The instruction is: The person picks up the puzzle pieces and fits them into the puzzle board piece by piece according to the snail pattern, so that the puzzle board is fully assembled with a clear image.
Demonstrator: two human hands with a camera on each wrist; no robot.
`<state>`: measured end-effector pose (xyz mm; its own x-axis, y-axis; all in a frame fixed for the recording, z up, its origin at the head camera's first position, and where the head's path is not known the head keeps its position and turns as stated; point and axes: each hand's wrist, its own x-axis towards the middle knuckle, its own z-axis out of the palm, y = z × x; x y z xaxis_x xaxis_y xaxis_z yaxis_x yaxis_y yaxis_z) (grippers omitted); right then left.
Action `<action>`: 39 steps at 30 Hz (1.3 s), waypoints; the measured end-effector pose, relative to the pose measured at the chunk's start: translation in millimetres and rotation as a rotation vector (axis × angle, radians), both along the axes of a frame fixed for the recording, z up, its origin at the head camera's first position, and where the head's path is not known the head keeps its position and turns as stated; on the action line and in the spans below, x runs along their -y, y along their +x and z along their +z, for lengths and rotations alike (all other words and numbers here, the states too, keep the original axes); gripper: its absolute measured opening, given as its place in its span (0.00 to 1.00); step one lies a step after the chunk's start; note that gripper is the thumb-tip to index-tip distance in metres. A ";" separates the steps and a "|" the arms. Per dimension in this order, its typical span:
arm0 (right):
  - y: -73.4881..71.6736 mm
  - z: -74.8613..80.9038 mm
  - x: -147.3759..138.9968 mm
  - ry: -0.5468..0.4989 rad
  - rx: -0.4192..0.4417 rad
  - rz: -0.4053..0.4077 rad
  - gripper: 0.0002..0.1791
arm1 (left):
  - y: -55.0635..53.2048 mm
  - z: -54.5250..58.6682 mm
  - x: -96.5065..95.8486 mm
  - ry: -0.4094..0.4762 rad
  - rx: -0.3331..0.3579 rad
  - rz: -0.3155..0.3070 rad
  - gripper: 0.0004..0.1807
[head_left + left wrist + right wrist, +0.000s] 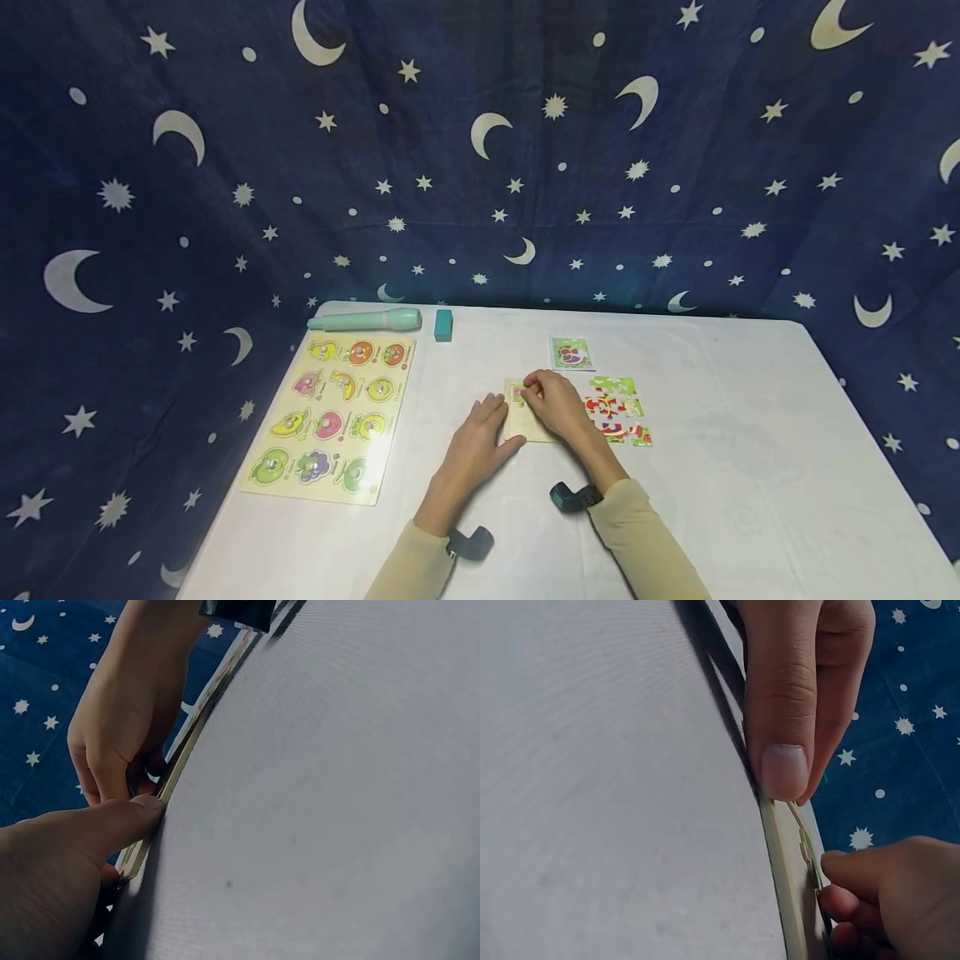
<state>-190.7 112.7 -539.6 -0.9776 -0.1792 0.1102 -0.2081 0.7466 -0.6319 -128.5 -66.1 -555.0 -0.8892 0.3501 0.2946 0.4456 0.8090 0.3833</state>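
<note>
In the head view, a small pale wooden puzzle tray (534, 429) lies on the table between the hands. My left hand (471, 442) rests along its left side, fingers fairly straight, thumb (139, 814) at the near edge. Over the tray's upper left, my right hand (557, 404) has its thumb and fingertips together at a puzzle piece, mostly hidden by the fingers. A pink-and-green piece (517, 394) shows in that corner. In the right wrist view, my right hand (889, 892) bends its fingers at thin pieces (806, 844) on the tray.
Several loose red, white and green puzzle pieces (615, 407) lie right of the tray. A small picture card (572, 354) is behind them. To the left lies a fruit peg board (330, 417), with a mint-green pen-shaped object (365, 320) and a teal block (443, 326) near the back edge.
</note>
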 end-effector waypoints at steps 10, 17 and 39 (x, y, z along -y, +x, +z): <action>5.5 0.2 -4.5 0.007 -0.020 0.073 0.16 | -0.4 -0.2 -0.2 -0.003 0.011 0.000 0.35; 5.6 1.1 -1.1 -0.012 -0.028 0.074 0.15 | -1.1 -0.4 -0.1 -0.015 0.016 0.000 0.35; 8.6 5.6 -1.5 -0.003 -0.053 0.073 0.15 | -0.1 0.7 0.6 -0.006 0.010 -0.005 0.35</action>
